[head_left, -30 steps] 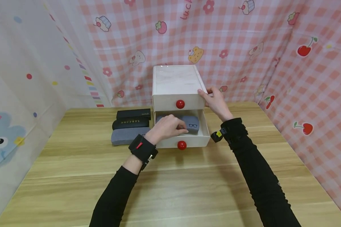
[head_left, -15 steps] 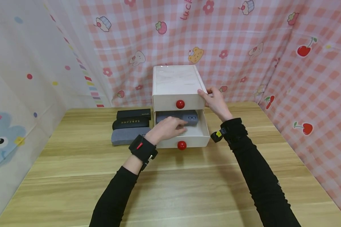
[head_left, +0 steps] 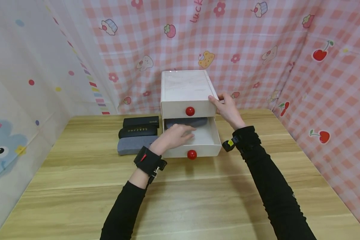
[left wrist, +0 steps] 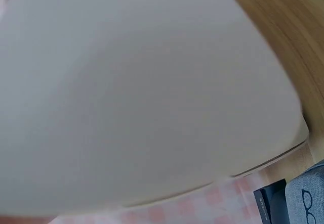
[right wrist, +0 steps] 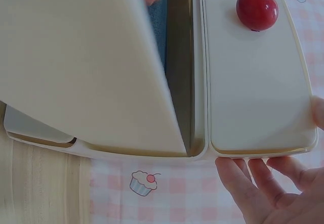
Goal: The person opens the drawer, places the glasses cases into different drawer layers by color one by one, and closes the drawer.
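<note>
A small white cabinet [head_left: 186,85] stands at the back of the table, its lower drawer [head_left: 208,150] pulled out. At the rear of that drawer lies a blue-grey glasses case [head_left: 198,122], partly under the upper drawer [head_left: 174,109]. My left hand [head_left: 175,136] reaches over the drawer with fingers fairly straight, close to the case; whether they touch it I cannot tell. My right hand [head_left: 229,108] holds the cabinet's upper front right corner, thumb at the front edge and fingers along the side [right wrist: 273,188]. The drawer's white side [left wrist: 152,107] fills most of the left wrist view.
Left of the cabinet, two black glasses cases [head_left: 141,121] and a grey one [head_left: 135,145] lie side by side. Red round knobs [head_left: 192,154] stick out from both drawers. A pink checked curtain [head_left: 180,43] hangs right behind the cabinet.
The glasses case in the drawer has slid backward, further under the upper drawer. My left hand's fingers have straightened and drawn slightly left. The right hand keeps its hold on the cabinet.
</note>
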The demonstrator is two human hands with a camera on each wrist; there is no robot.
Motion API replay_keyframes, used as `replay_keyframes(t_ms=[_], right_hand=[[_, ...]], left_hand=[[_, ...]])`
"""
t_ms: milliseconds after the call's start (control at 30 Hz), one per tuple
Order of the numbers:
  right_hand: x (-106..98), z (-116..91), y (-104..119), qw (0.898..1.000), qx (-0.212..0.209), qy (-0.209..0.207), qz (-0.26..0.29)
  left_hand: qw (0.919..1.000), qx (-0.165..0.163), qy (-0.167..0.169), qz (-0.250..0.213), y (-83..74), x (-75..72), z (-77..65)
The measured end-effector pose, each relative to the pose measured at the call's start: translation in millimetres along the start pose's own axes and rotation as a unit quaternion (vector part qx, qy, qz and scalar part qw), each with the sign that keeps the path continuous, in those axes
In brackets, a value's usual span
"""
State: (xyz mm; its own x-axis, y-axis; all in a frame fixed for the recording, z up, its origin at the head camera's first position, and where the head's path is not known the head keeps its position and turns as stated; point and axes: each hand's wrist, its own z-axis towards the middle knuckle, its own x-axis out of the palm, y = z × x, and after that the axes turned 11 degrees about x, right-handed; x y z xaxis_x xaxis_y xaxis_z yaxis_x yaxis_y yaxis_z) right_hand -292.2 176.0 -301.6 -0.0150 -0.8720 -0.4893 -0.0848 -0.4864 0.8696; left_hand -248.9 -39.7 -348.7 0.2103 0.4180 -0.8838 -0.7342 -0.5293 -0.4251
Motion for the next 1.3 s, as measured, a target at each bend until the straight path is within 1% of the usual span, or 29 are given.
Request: replay_keyframes(t_ms=[200, 333, 433, 533, 600, 633, 667, 733, 833, 900, 967, 1000, 1033, 1133, 1200, 1300], right_hand=[[0.3, -1.3, -0.3, 1.000, 0.000, -0.001, 0.005], [-0.2, -1.5, -0.5, 1.000, 0.004, -0.001, 0.006], [-0.8, -1.4, -0.3, 1.000, 0.006, 0.001, 0.005], [-1.3, -1.2, -0.1, 1.000, 0.007, 0.006, 0.005], [-1.6, -1.2, -0.1, 1.000, 0.007, 0.007, 0.004], [-1.8, -1.1, -0.1, 1.000, 0.006, 0.007, 0.004], [-2.0, -1.1, 0.0, 1.000, 0.004, 0.007, 0.005], [-2.2, -1.1, -0.1, 1.000, 0.002, 0.007, 0.005], [-2.4, -1.2, -0.4, 1.000, 0.002, 0.007, 0.005], [-2.2, -1.3, -0.7, 1.000, 0.004, 0.008, 0.005], [-2.0, -1.2, -1.2, 1.000, 0.005, 0.008, 0.004], [-1.8, -1.1, -1.4, 1.000, 0.005, 0.008, 0.003], [-1.6, -1.0, -1.5, 1.000, 0.005, 0.008, 0.003], [-0.9, -0.7, -1.9, 1.000, 0.000, 0.008, 0.001], [-0.5, -0.6, -1.7, 1.000, -0.005, 0.007, 0.002], [-0.4, -0.4, -1.1, 1.000, -0.009, 0.007, 0.003]], left_hand=[[0.9977, 0.016, -0.058, -0.031, -2.1, -6.9, -18.5], [0.9935, 0.023, -0.107, -0.032, -3.2, -13.7, -35.8], [0.9872, 0.019, -0.156, -0.029, 0.2, -19.1, -51.2], [0.9785, 0.011, -0.204, -0.026, 8.8, -23.8, -67.7], [0.9752, -0.004, -0.221, -0.012, 16.5, -26.4, -78.0], [0.9747, -0.017, -0.223, 0.003, 20.4, -27.3, -82.9], [0.9752, -0.031, -0.218, 0.020, 24.7, -27.7, -87.4], [0.9765, -0.070, -0.194, 0.061, 33.1, -27.6, -95.2], [0.9760, -0.124, -0.137, 0.115, 45.7, -24.2, -104.1], [0.9753, -0.153, -0.095, 0.128, 53.5, -20.3, -108.2], [0.9735, -0.186, -0.056, 0.121, 61.0, -15.4, -111.5], [0.9713, -0.206, -0.034, 0.114, 64.2, -12.9, -112.9], [0.9683, -0.227, -0.013, 0.104, 66.6, -10.5, -114.1], [0.9545, -0.286, 0.044, 0.073, 71.4, -4.9, -116.3], [0.9474, -0.306, 0.069, 0.062, 72.5, -3.0, -116.0], [0.9441, -0.315, 0.077, 0.058, 73.3, -2.2, -114.3]])
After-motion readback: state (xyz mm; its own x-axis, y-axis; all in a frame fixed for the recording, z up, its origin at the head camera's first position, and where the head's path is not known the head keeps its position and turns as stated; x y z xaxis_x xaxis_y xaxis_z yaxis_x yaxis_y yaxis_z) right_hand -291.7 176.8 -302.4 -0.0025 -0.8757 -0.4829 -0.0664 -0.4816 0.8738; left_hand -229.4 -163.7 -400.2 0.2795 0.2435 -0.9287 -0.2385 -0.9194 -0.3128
